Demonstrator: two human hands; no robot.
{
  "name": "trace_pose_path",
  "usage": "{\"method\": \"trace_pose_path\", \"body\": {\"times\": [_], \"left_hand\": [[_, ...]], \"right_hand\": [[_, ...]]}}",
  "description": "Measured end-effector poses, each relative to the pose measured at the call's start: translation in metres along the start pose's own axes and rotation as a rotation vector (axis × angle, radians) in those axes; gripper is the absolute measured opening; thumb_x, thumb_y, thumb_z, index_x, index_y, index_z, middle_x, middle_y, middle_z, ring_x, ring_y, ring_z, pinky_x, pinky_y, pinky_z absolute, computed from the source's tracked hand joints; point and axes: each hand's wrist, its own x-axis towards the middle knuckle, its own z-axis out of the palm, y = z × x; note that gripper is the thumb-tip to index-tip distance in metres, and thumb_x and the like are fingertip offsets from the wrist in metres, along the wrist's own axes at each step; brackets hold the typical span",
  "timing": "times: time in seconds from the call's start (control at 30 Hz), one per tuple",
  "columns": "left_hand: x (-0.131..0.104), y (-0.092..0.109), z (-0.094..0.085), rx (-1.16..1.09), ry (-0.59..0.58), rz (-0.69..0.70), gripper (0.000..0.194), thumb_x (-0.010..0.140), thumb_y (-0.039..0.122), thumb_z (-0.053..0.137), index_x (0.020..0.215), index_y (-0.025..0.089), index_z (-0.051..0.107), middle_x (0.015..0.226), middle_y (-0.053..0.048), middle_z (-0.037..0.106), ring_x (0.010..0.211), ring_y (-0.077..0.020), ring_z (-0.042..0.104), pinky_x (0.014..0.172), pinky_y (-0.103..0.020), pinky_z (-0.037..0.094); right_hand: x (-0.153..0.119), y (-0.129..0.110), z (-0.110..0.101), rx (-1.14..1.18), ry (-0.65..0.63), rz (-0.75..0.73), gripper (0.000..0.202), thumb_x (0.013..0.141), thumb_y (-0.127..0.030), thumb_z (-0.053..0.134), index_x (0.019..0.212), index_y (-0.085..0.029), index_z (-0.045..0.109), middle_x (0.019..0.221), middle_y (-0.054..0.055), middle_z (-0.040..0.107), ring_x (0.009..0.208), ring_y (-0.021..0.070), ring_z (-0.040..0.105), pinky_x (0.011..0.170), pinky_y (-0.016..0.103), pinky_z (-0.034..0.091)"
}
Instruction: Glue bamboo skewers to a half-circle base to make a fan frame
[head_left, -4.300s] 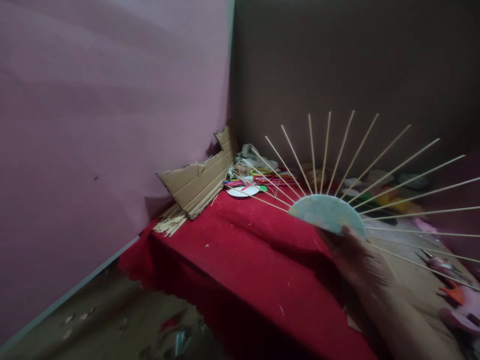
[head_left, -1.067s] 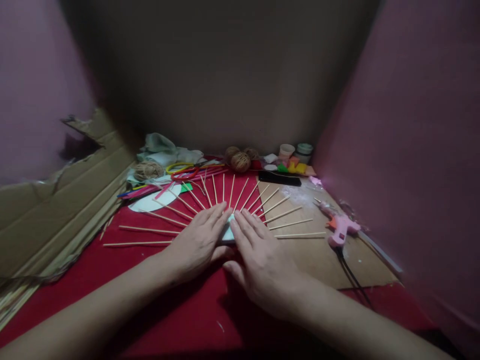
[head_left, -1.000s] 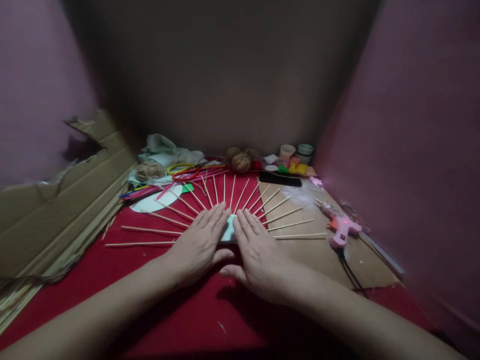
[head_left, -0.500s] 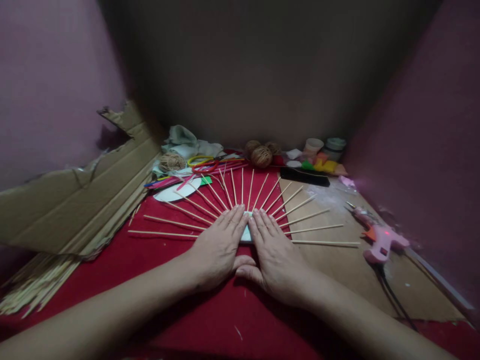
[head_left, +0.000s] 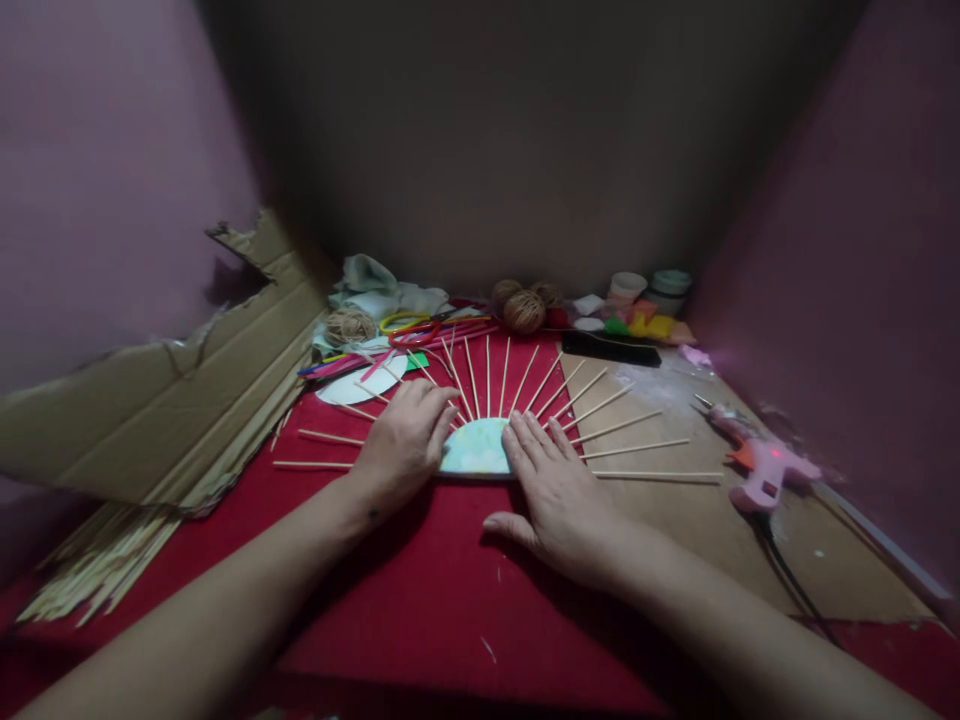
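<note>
A pale green half-round piece (head_left: 477,449) lies on the red cloth (head_left: 420,620), with thin wooden sticks (head_left: 489,375) fanning out from its curved edge. My right hand (head_left: 559,495) rests flat over the right part of the piece and the bases of the sticks there, fingers stretched, thumb apart. At the left end of the piece is my left hand (head_left: 405,435), its fingers bent and close together over the left sticks. What its fingertips touch or hold is hidden behind the hand.
Cardboard (head_left: 135,420) and loose sticks (head_left: 112,565) lie left. A pink glue gun (head_left: 772,470) with a black cord is on the brown board (head_left: 750,560) at right. Scissors (head_left: 420,330), twine balls (head_left: 525,308), a black strip (head_left: 611,348) and jars (head_left: 669,290) stand behind.
My left hand has moved left and curled its fingers, uncovering more of the half-round piece. My right hand stays flat on the right side. The view has shifted slightly.
</note>
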Motion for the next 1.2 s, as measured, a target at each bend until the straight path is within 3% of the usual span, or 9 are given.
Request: {"method": "trace_pose_path", "body": {"times": [0.1, 0.23, 0.47, 0.6, 0.83, 0.93, 1.0, 1.1, 1.2], "left_hand": [[0.000, -0.004, 0.002, -0.031, -0.071, 0.001, 0.025, 0.094, 0.024, 0.041, 0.095, 0.013, 0.062, 0.082, -0.008, 0.062, 0.078, -0.0191, 0.058, 0.075, -0.035, 0.050], [-0.005, -0.003, 0.008, 0.001, -0.198, -0.001, 0.021, 0.092, 0.023, 0.043, 0.095, 0.015, 0.062, 0.085, -0.008, 0.065, 0.081, -0.0185, 0.061, 0.076, -0.033, 0.049], [-0.009, -0.005, 0.016, 0.188, -0.174, 0.121, 0.026, 0.094, 0.023, 0.037, 0.098, 0.014, 0.060, 0.083, -0.009, 0.065, 0.077, -0.0219, 0.059, 0.071, -0.036, 0.048], [-0.009, -0.003, 0.013, 0.145, -0.183, 0.097, 0.026, 0.094, 0.024, 0.037, 0.099, 0.014, 0.061, 0.083, -0.009, 0.065, 0.078, -0.0215, 0.060, 0.072, -0.036, 0.048], [-0.013, 0.006, -0.002, -0.070, 0.023, -0.052, 0.020, 0.093, 0.024, 0.046, 0.101, 0.016, 0.061, 0.081, -0.003, 0.068, 0.070, -0.0148, 0.061, 0.069, -0.029, 0.048], [-0.013, 0.007, -0.005, -0.191, 0.091, -0.200, 0.021, 0.093, 0.024, 0.046, 0.106, 0.017, 0.060, 0.081, -0.002, 0.066, 0.064, -0.0117, 0.060, 0.064, -0.025, 0.049], [-0.010, 0.008, -0.006, -0.291, 0.121, -0.340, 0.022, 0.093, 0.026, 0.046, 0.108, 0.018, 0.059, 0.083, -0.001, 0.065, 0.059, -0.0096, 0.058, 0.059, -0.023, 0.049], [-0.005, 0.008, -0.009, -0.416, 0.237, -0.455, 0.023, 0.092, 0.026, 0.045, 0.111, 0.018, 0.057, 0.075, 0.001, 0.060, 0.058, -0.0088, 0.053, 0.055, -0.021, 0.047], [-0.001, 0.009, -0.012, -0.538, 0.334, -0.437, 0.022, 0.091, 0.020, 0.047, 0.110, 0.018, 0.057, 0.076, 0.001, 0.060, 0.069, -0.0101, 0.058, 0.067, -0.023, 0.050]], "right_hand": [[0.005, -0.001, -0.004, -0.003, 0.012, -0.016, 0.091, 0.082, -0.064, 0.049, 0.143, 0.001, 0.032, 0.151, 0.025, 0.022, 0.142, 0.0353, 0.017, 0.116, 0.050, 0.017], [0.016, -0.002, -0.010, -0.005, 0.026, -0.093, 0.090, 0.084, -0.063, 0.047, 0.142, 0.003, 0.032, 0.151, 0.025, 0.022, 0.143, 0.0343, 0.016, 0.117, 0.047, 0.017], [0.031, 0.005, 0.003, 0.001, 0.049, -0.169, 0.096, 0.082, -0.069, 0.041, 0.144, 0.003, 0.028, 0.151, 0.027, 0.022, 0.142, 0.0355, 0.018, 0.117, 0.046, 0.017], [0.031, 0.006, 0.006, 0.034, 0.044, -0.162, 0.093, 0.085, -0.069, 0.035, 0.144, 0.003, 0.029, 0.151, 0.027, 0.022, 0.142, 0.0351, 0.017, 0.117, 0.046, 0.016], [0.023, 0.007, -0.005, 0.093, 0.001, -0.156, 0.087, 0.085, -0.065, 0.041, 0.142, 0.001, 0.035, 0.150, 0.026, 0.028, 0.141, 0.0361, 0.022, 0.115, 0.047, 0.020], [0.032, 0.005, -0.021, 0.116, -0.040, -0.112, 0.069, 0.091, -0.056, 0.038, 0.134, -0.003, 0.049, 0.143, 0.023, 0.043, 0.136, 0.0368, 0.034, 0.113, 0.049, 0.027], [0.049, 0.001, -0.028, 0.093, -0.038, -0.109, 0.059, 0.094, -0.049, 0.037, 0.129, -0.005, 0.055, 0.140, 0.021, 0.048, 0.135, 0.0371, 0.035, 0.112, 0.051, 0.026], [0.081, -0.008, -0.023, 0.056, -0.039, -0.176, 0.059, 0.096, -0.043, 0.033, 0.140, -0.005, 0.041, 0.152, 0.021, 0.030, 0.142, 0.0340, 0.019, 0.115, 0.049, 0.019], [0.103, -0.016, -0.004, 0.033, -0.063, -0.184, 0.067, 0.094, -0.046, 0.036, 0.146, -0.004, 0.028, 0.155, 0.021, 0.018, 0.144, 0.0344, 0.010, 0.116, 0.049, 0.015]]}}
